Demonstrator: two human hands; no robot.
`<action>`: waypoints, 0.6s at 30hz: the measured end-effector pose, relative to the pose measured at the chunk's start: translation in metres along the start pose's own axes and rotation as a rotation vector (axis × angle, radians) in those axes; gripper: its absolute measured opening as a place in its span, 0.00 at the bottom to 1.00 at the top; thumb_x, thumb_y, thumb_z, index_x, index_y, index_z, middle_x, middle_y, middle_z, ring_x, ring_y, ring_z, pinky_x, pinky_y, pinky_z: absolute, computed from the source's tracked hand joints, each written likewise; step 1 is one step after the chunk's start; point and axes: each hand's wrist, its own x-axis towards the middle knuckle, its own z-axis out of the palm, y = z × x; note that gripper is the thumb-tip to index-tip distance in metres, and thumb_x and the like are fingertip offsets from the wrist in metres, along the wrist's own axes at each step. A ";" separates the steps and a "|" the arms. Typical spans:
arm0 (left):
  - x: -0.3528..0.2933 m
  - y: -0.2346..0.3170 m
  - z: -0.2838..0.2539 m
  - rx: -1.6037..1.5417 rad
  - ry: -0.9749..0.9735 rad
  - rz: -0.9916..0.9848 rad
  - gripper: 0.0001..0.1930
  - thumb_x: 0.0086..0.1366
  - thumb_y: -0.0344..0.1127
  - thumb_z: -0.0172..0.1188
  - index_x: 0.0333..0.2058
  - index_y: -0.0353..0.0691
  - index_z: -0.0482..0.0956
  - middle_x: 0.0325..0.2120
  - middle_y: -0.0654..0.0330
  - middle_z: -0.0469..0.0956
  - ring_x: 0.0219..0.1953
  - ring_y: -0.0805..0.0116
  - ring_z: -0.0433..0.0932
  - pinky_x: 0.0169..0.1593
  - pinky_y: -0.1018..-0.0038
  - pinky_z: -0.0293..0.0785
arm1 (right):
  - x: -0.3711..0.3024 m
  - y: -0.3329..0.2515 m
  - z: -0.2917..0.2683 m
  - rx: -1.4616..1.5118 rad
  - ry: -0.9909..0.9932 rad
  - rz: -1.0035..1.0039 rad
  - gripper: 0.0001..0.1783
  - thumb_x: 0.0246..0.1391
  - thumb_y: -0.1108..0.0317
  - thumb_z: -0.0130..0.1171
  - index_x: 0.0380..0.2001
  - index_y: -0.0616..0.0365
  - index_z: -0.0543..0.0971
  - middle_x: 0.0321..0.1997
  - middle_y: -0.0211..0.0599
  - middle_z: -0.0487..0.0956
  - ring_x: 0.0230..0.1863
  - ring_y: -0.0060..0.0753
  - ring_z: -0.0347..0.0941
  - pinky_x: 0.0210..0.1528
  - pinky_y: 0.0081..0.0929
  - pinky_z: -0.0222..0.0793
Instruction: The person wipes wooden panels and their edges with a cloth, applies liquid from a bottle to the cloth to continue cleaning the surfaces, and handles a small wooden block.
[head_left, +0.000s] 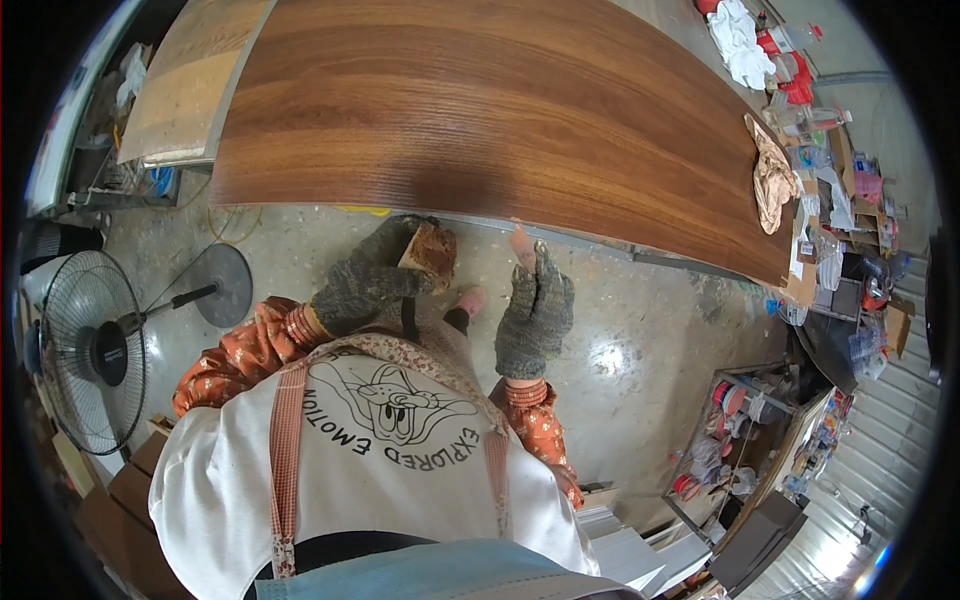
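Note:
My left hand [368, 282], in a grey knit glove, grips a small pale-sided block with a rough brown face [432, 252]. I cannot make out whether that brown is a coating or a filling. It is just in front of the near edge of a large wood-grain board [480, 110]. My right hand [535, 315], also gloved, points toward the same edge with its fingers stretched out. One bare fingertip [521, 246] shows past the glove there, close to the edge; contact with the board cannot be made out.
A crumpled tan cloth [772, 175] lies at the board's right end, with bottles and boxes beyond it. A black standing fan [95, 350] is at my left on the concrete floor [640, 400]. A cluttered shelf rack [725, 440] stands at the lower right.

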 end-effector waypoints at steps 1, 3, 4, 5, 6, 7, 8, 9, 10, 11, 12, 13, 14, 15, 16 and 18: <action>-0.001 0.000 0.000 -0.002 0.000 -0.002 0.31 0.60 0.33 0.62 0.60 0.38 0.60 0.54 0.55 0.68 0.55 0.66 0.69 0.57 0.70 0.66 | 0.000 -0.001 0.001 -0.002 -0.002 0.001 0.18 0.56 0.67 0.55 0.51 0.56 0.75 0.37 0.44 0.76 0.38 0.45 0.71 0.41 0.37 0.67; -0.001 -0.001 0.000 0.054 -0.009 0.049 0.30 0.60 0.34 0.62 0.59 0.38 0.60 0.53 0.55 0.69 0.54 0.65 0.69 0.56 0.71 0.66 | 0.001 -0.002 0.004 -0.013 -0.035 0.016 0.18 0.56 0.67 0.55 0.50 0.56 0.75 0.36 0.44 0.77 0.37 0.45 0.71 0.40 0.36 0.68; -0.001 -0.002 -0.001 0.052 -0.008 0.049 0.30 0.60 0.34 0.62 0.59 0.38 0.60 0.53 0.55 0.69 0.54 0.65 0.69 0.56 0.71 0.66 | 0.000 -0.003 0.003 -0.015 -0.036 0.016 0.18 0.56 0.67 0.55 0.50 0.56 0.75 0.36 0.44 0.77 0.37 0.45 0.71 0.40 0.36 0.68; -0.002 -0.005 -0.004 0.191 0.021 0.042 0.31 0.59 0.34 0.63 0.59 0.38 0.60 0.53 0.54 0.69 0.54 0.65 0.69 0.56 0.71 0.66 | -0.001 -0.005 0.000 -0.023 -0.042 0.045 0.18 0.56 0.67 0.55 0.50 0.56 0.75 0.36 0.43 0.77 0.37 0.45 0.71 0.40 0.36 0.68; -0.002 -0.007 -0.004 0.329 0.051 0.033 0.31 0.58 0.34 0.64 0.59 0.38 0.61 0.53 0.54 0.69 0.54 0.65 0.70 0.56 0.72 0.66 | -0.002 -0.007 -0.002 -0.032 -0.049 0.074 0.18 0.56 0.67 0.55 0.50 0.56 0.75 0.36 0.43 0.77 0.37 0.45 0.71 0.40 0.37 0.68; -0.002 -0.005 -0.004 0.326 0.052 0.032 0.31 0.58 0.34 0.64 0.59 0.38 0.61 0.53 0.54 0.69 0.54 0.65 0.70 0.56 0.72 0.66 | -0.002 -0.007 -0.002 -0.034 -0.052 0.074 0.18 0.56 0.67 0.55 0.50 0.56 0.75 0.36 0.43 0.77 0.37 0.45 0.71 0.40 0.37 0.68; -0.002 -0.002 -0.004 0.262 0.043 0.012 0.32 0.58 0.34 0.65 0.59 0.38 0.60 0.53 0.54 0.70 0.53 0.64 0.70 0.56 0.71 0.66 | -0.002 -0.007 -0.003 -0.024 -0.037 0.043 0.18 0.56 0.67 0.55 0.50 0.56 0.75 0.35 0.43 0.77 0.37 0.45 0.71 0.40 0.37 0.68; -0.002 0.000 -0.003 0.196 0.032 -0.007 0.33 0.57 0.35 0.65 0.59 0.37 0.60 0.52 0.54 0.70 0.53 0.64 0.70 0.56 0.71 0.66 | -0.001 -0.007 -0.003 -0.015 -0.021 0.012 0.18 0.56 0.67 0.55 0.50 0.55 0.75 0.35 0.43 0.77 0.37 0.45 0.71 0.40 0.37 0.67; -0.002 -0.003 -0.002 0.193 0.031 -0.006 0.33 0.57 0.35 0.65 0.59 0.37 0.60 0.52 0.54 0.70 0.53 0.64 0.70 0.56 0.71 0.66 | 0.000 -0.007 -0.004 -0.019 -0.021 0.011 0.18 0.56 0.67 0.55 0.50 0.55 0.75 0.35 0.43 0.77 0.37 0.45 0.71 0.40 0.37 0.67; -0.002 -0.007 -0.002 0.222 0.029 0.052 0.34 0.56 0.35 0.66 0.59 0.37 0.60 0.52 0.53 0.70 0.53 0.63 0.70 0.56 0.70 0.66 | 0.002 -0.008 -0.004 -0.044 -0.041 0.015 0.18 0.56 0.67 0.55 0.50 0.55 0.75 0.35 0.43 0.76 0.36 0.45 0.71 0.39 0.37 0.68; -0.001 -0.011 -0.002 0.252 0.032 0.109 0.34 0.56 0.36 0.66 0.59 0.37 0.60 0.52 0.53 0.70 0.53 0.63 0.70 0.56 0.69 0.66 | 0.004 -0.008 -0.003 -0.066 -0.063 0.016 0.18 0.56 0.67 0.55 0.50 0.55 0.75 0.34 0.44 0.76 0.36 0.45 0.71 0.39 0.37 0.68; -0.001 -0.011 -0.002 0.249 0.036 0.111 0.34 0.56 0.36 0.66 0.59 0.37 0.60 0.52 0.53 0.70 0.53 0.63 0.70 0.56 0.69 0.66 | 0.005 -0.010 -0.004 -0.067 -0.065 0.011 0.18 0.56 0.67 0.55 0.50 0.55 0.75 0.34 0.44 0.76 0.36 0.45 0.71 0.39 0.37 0.68; -0.001 -0.012 -0.002 0.161 0.040 0.075 0.35 0.56 0.36 0.65 0.60 0.37 0.59 0.52 0.52 0.69 0.54 0.63 0.70 0.56 0.69 0.66 | 0.006 -0.014 -0.008 -0.082 -0.087 0.054 0.18 0.56 0.67 0.54 0.50 0.55 0.75 0.35 0.44 0.76 0.36 0.45 0.71 0.39 0.37 0.67; -0.001 -0.012 -0.001 0.070 0.042 0.040 0.35 0.57 0.36 0.65 0.60 0.37 0.59 0.53 0.52 0.69 0.54 0.63 0.70 0.56 0.69 0.66 | 0.006 -0.017 -0.011 -0.098 -0.109 0.097 0.18 0.56 0.67 0.54 0.50 0.55 0.75 0.35 0.45 0.76 0.36 0.46 0.71 0.39 0.37 0.67; -0.001 -0.014 -0.002 0.064 0.047 0.043 0.35 0.57 0.36 0.65 0.60 0.37 0.59 0.53 0.52 0.69 0.54 0.63 0.70 0.56 0.69 0.66 | 0.006 -0.014 -0.010 -0.102 -0.112 0.090 0.18 0.56 0.67 0.54 0.50 0.55 0.75 0.35 0.45 0.76 0.36 0.46 0.71 0.39 0.37 0.67; -0.001 -0.016 -0.003 0.055 0.059 0.014 0.35 0.56 0.35 0.65 0.60 0.36 0.59 0.54 0.52 0.69 0.55 0.64 0.69 0.57 0.70 0.66 | 0.005 -0.007 -0.006 -0.136 -0.037 -0.035 0.17 0.56 0.67 0.54 0.49 0.56 0.75 0.36 0.46 0.77 0.37 0.47 0.71 0.40 0.38 0.67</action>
